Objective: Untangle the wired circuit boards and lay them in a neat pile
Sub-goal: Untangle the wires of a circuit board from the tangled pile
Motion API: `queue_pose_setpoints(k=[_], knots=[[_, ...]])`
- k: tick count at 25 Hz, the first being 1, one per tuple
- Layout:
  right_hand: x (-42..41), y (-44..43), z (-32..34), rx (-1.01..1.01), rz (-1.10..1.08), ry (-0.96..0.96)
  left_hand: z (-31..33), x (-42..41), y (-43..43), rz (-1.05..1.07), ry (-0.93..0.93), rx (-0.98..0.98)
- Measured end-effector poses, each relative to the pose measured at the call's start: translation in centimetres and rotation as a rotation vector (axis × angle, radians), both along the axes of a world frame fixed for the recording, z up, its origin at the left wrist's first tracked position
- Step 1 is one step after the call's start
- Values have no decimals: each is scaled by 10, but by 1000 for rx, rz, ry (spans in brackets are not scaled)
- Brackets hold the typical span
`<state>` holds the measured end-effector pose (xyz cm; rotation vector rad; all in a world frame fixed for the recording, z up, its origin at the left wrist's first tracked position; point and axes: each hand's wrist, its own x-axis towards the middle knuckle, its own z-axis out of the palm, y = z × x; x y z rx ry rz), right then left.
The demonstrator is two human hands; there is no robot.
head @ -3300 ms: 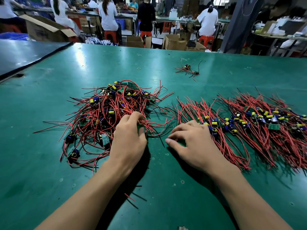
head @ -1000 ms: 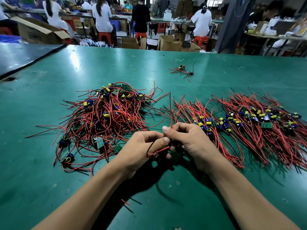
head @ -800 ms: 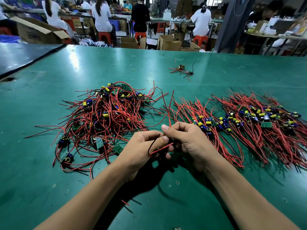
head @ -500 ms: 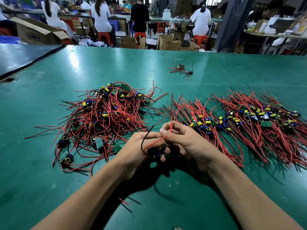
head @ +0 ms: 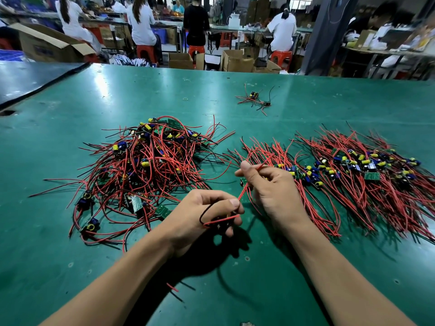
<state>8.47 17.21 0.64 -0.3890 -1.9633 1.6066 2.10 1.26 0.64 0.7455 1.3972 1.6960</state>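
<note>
A tangled heap of circuit boards (head: 146,165) with red and black wires lies left of centre on the green table (head: 211,100). To the right lie two laid-out rows of boards, a nearer row (head: 303,175) and a farther row (head: 367,165). My left hand (head: 202,220) pinches the looped red and black wires of one board low over the table. My right hand (head: 268,187) grips that board's body and pinches a red wire (head: 244,191) that runs taut between both hands. The board itself is mostly hidden in my right fingers.
A small stray bundle of boards (head: 255,100) lies farther back at centre. A scrap of red wire (head: 173,287) lies near my left forearm. A dark table (head: 30,78) adjoins at the left. Seated people and cardboard boxes (head: 235,60) fill the background.
My hands have drawn apart: the right hand moved up and right with the board, and the red wire now stretches between them. Earlier the left hand took this board from the tangled heap.
</note>
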Motion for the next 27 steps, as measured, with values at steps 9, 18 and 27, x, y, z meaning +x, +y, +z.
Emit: queue_pose_setpoints(k=[9, 18, 27], knots=[[0, -4, 0, -273, 45, -145, -4, 1, 3, 126, 175, -58], [7, -16, 4, -392, 364, -155, -10, -4, 3, 235, 237, -61], [1, -14, -1, -204, 135, -123, -1, -5, 2, 248, 262, -85]])
